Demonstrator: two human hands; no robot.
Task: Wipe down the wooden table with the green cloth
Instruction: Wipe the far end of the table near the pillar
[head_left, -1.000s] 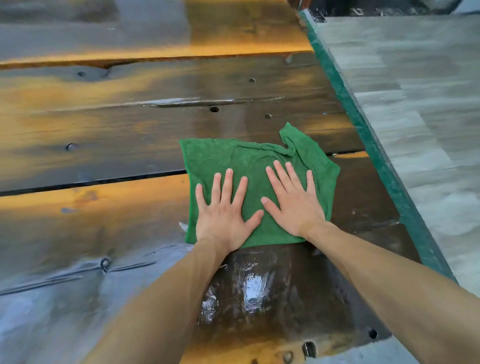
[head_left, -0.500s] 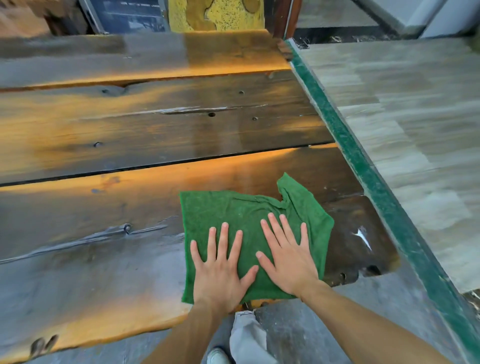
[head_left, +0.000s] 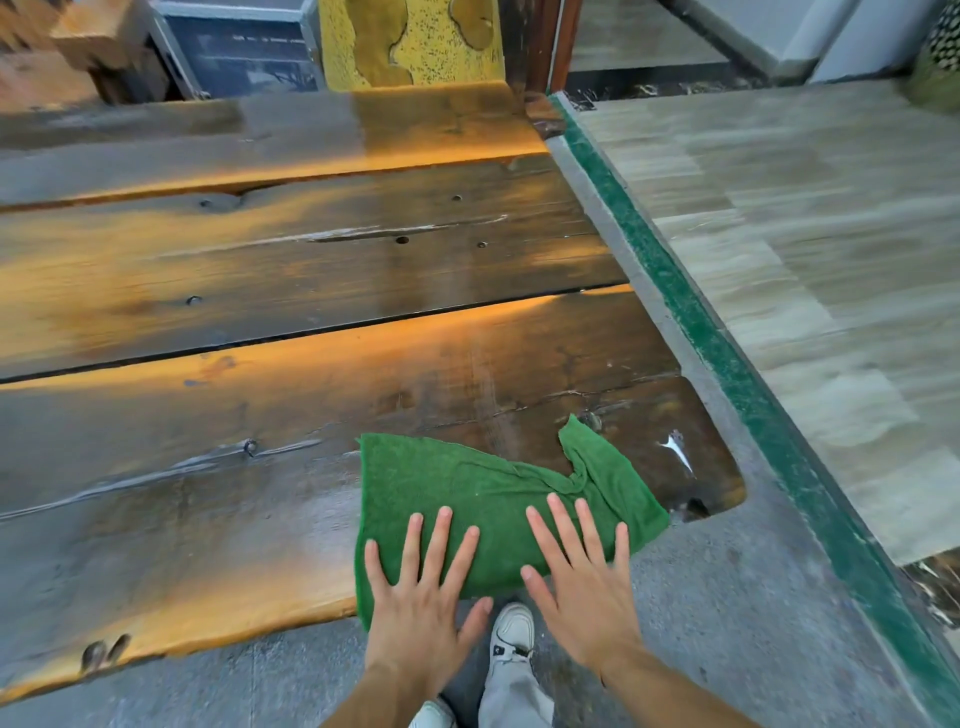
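Both hands, left hand (head_left: 415, 608) and right hand (head_left: 584, 587), press flat with fingers spread on the green cloth (head_left: 483, 493) at the wooden table (head_left: 260, 415) 6 o'clock edge, spreading pressure.

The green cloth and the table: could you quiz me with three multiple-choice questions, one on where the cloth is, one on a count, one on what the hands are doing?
1. Where does the green cloth lie?
A. at the wooden table's near edge
B. on the floor
C. at the table's far end

2. How many hands press on it?
A. none
B. one
C. two

3. How are the fingers?
A. clenched in fists
B. straight and spread
C. pinching a corner

Answers: 1 A, the cloth overhangs the near edge. 2 C, the left hand and right hand both lie on it. 3 B, all fingers lie flat.
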